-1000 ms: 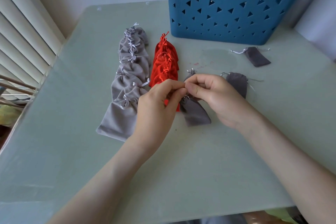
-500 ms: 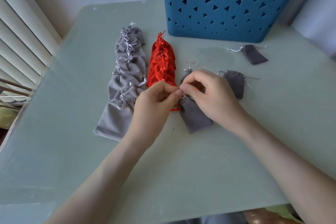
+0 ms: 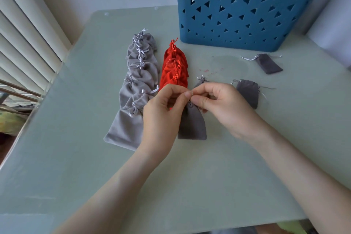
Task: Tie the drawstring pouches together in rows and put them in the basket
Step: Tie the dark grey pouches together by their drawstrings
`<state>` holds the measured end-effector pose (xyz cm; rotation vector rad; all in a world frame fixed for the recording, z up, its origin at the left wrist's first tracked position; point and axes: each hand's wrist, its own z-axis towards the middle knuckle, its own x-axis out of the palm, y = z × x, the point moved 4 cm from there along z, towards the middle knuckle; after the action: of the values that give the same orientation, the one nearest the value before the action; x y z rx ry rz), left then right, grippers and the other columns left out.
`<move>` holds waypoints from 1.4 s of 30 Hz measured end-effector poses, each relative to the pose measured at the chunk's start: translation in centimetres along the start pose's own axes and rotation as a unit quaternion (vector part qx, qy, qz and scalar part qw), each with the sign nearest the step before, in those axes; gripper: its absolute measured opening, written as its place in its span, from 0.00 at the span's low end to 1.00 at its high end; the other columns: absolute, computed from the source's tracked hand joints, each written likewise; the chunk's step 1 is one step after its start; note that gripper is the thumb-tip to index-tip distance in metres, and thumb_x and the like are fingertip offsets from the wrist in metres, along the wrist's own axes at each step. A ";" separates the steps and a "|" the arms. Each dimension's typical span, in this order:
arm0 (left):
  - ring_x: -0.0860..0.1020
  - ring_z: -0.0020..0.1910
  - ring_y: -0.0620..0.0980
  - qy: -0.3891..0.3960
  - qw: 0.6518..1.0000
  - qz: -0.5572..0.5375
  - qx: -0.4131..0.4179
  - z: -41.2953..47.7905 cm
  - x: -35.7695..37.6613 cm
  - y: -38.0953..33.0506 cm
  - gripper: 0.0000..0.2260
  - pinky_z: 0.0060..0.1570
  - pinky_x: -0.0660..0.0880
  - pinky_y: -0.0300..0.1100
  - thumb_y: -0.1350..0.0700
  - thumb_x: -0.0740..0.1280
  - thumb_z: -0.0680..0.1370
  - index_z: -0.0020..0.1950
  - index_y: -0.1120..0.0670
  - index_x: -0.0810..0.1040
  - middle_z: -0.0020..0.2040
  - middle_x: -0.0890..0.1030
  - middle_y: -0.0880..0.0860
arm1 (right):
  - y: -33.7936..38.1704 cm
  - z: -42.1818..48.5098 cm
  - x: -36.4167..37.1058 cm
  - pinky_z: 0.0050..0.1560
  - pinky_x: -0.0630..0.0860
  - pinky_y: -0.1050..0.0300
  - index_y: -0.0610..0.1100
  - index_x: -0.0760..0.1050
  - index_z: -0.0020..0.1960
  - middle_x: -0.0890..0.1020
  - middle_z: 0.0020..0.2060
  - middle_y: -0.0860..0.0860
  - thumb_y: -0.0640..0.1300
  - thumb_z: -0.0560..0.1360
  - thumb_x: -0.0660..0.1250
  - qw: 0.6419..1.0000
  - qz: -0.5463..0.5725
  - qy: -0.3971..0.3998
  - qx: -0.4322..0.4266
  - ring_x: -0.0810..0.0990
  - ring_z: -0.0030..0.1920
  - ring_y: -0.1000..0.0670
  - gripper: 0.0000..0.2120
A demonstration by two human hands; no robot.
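Fingers (image 3: 188,94) of left hand (image 3: 161,114) and right hand (image 3: 226,106) pinch the gathered neck of a small dark grey velvet drawstring pouch (image 3: 192,124), mid-frame on the pale green tabletop (image 3: 190,176). Likely soft, light and limp: best held by its cords.

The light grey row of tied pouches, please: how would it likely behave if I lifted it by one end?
The light grey row would probably hang floppy, since its cloth lies flat and wrinkled on the table. It looks light, as the pouches seem empty. Its knots should keep it one chain.
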<state>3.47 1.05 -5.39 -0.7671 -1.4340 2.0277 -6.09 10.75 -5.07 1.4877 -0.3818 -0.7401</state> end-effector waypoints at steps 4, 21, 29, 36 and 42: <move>0.78 0.37 0.42 -0.014 1.000 0.023 0.006 0.0 0.1 0.0 0.05 0.43 0.74 0.37 0.60 0.68 0.77 0.42 0.53 0.81 0.36 0.82 0.45 | 0.1 -0.1 -0.1 0.38 0.70 0.69 0.45 0.79 0.44 0.80 0.35 0.50 0.35 0.74 0.68 1.000 0.014 -0.004 0.020 0.75 0.33 0.61 0.05; 0.75 0.37 0.38 0.045 0.994 0.015 0.101 0.2 0.5 -0.9 0.06 0.38 0.72 0.31 0.60 0.66 0.78 0.43 0.50 0.78 0.37 0.79 0.43 | -1.1 0.2 -0.5 0.47 0.74 0.61 0.38 0.78 0.48 0.80 0.41 0.45 0.44 0.67 0.66 0.956 0.212 0.132 0.156 0.77 0.43 0.49 0.13; 0.74 0.42 0.49 0.019 0.915 0.220 0.339 0.2 0.0 -1.7 0.06 0.48 0.69 0.32 0.64 0.65 0.77 0.45 0.64 0.81 0.42 0.79 0.52 | -1.6 0.4 -0.9 0.49 0.77 0.57 0.42 0.83 0.46 0.82 0.43 0.44 0.56 0.54 0.81 0.948 0.228 0.178 0.134 0.75 0.49 0.43 0.26; 0.76 0.41 0.48 0.033 0.932 0.203 0.299 0.2 -0.2 -1.3 0.06 0.45 0.72 0.32 0.60 0.66 0.77 0.44 0.60 0.81 0.41 0.81 0.51 | -0.3 0.0 -1.4 0.36 0.69 0.66 0.45 0.82 0.44 0.78 0.36 0.51 0.40 0.70 0.68 0.977 0.121 0.152 0.091 0.72 0.36 0.55 0.05; 0.81 0.38 0.46 0.076 0.994 0.074 0.038 0.5 0.0 -0.3 0.05 0.41 0.79 0.39 0.61 0.69 0.76 0.43 0.51 0.80 0.38 0.83 0.45 | 0.2 -0.1 -1.6 0.41 0.67 0.60 0.46 0.80 0.44 0.74 0.35 0.51 0.40 0.76 0.66 0.992 -0.096 0.070 0.034 0.70 0.36 0.56 0.05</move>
<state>3.13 0.86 -4.95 -0.9983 -1.2399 2.0709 -7.14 11.88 -4.59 1.6464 -0.1604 -0.7743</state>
